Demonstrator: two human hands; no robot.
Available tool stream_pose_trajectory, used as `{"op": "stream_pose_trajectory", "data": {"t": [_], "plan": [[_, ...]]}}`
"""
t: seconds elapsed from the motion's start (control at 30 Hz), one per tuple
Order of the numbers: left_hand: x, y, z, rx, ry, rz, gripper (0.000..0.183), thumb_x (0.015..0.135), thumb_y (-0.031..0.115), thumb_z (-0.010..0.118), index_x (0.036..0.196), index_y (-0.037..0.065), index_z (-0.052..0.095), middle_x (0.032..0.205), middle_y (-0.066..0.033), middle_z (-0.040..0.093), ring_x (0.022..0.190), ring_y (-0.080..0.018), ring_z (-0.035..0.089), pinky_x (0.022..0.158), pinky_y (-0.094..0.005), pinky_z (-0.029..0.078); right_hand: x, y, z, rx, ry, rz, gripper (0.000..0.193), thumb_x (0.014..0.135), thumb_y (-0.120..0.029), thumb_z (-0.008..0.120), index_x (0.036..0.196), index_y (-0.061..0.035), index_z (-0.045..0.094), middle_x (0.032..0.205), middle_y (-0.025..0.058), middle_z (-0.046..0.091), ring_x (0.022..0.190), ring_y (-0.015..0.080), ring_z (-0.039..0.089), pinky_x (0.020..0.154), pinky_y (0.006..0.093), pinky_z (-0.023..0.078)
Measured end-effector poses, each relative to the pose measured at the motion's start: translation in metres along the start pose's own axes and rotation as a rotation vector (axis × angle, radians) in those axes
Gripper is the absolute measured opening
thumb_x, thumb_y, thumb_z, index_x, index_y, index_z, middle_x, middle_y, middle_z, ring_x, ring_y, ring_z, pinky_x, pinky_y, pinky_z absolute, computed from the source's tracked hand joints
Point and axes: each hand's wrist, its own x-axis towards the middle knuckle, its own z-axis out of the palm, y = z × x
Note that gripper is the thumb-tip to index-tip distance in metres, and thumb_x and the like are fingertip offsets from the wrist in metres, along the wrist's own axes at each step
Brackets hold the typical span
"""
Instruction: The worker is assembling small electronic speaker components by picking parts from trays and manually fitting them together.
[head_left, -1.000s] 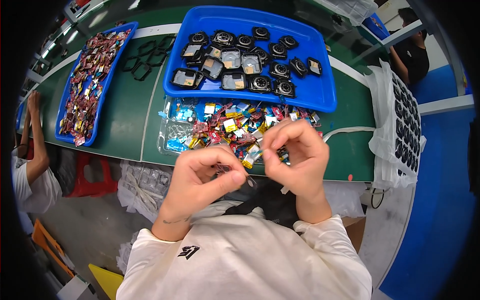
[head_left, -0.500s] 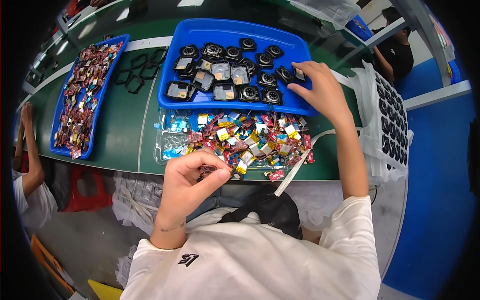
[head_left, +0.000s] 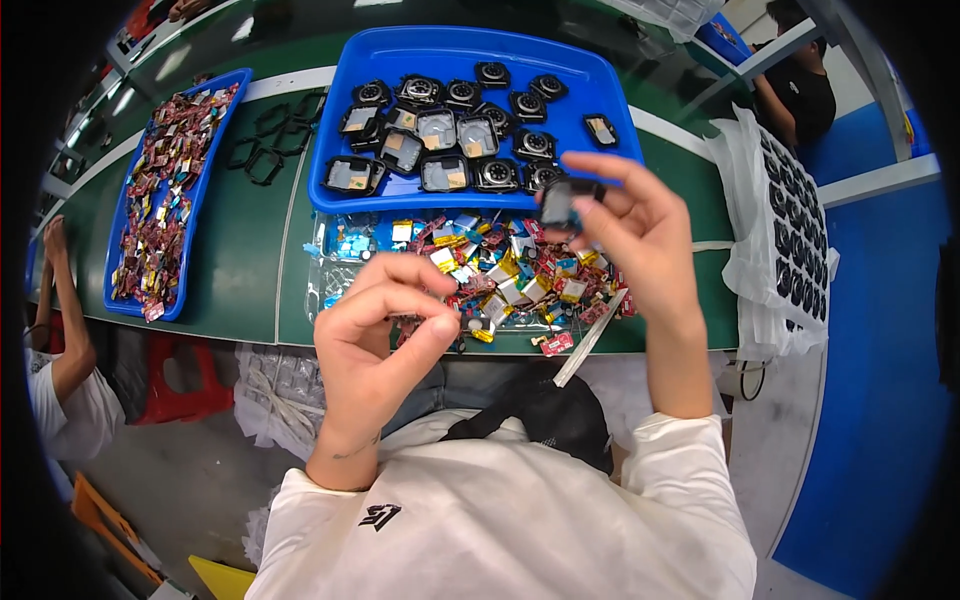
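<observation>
Between the narrow blue tray [head_left: 184,291] and the clear plastic tray [head_left: 335,280], a bare lane of green tabletop [head_left: 240,258] leaves room for a hand, up to the black watch frames [head_left: 263,181] farther back. The right hand [head_left: 645,225], with a watch case [head_left: 558,206], blocks the near right corner of the wide blue tray [head_left: 430,50]; a white strip [head_left: 590,340] juts over the near edge.

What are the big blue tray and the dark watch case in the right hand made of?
The blue tray looks like hard plastic: smooth, shiny, with rounded corners. The dark watch case could be plastic or metal; it looks black and grey, but blur hides the finish.
</observation>
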Motion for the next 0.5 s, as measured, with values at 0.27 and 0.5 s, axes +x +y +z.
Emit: {"op": "stream_pose_trajectory", "data": {"t": [0.27,0.5], "plan": [[0.016,-0.001,0.019,0.27,0.158,0.083,0.007,0.074,0.002,0.069,0.08,-0.001,0.067,0.109,-0.0145,0.061,0.091,-0.0163,0.054,0.079,-0.0274,0.043,-0.029,0.022,0.052,0.284,-0.084,-0.032,0.04,0.081,0.008,0.059,0.12,0.0052,0.052,0.112,0.0123,0.059,0.099,0.0151,0.061,0.082,0.0254,0.052],[0.015,-0.005,0.022,0.425,0.214,0.094,0.006,0.072,0.002,0.069,0.077,0.0,0.067,0.094,-0.0099,0.066,0.084,-0.0176,0.056,0.076,-0.0286,0.044,-0.034,0.025,0.059,0.259,-0.077,-0.062,0.041,0.081,0.007,0.06,0.121,0.0059,0.052,0.117,0.0131,0.058,0.097,0.0142,0.062,0.08,0.0239,0.053]]}}
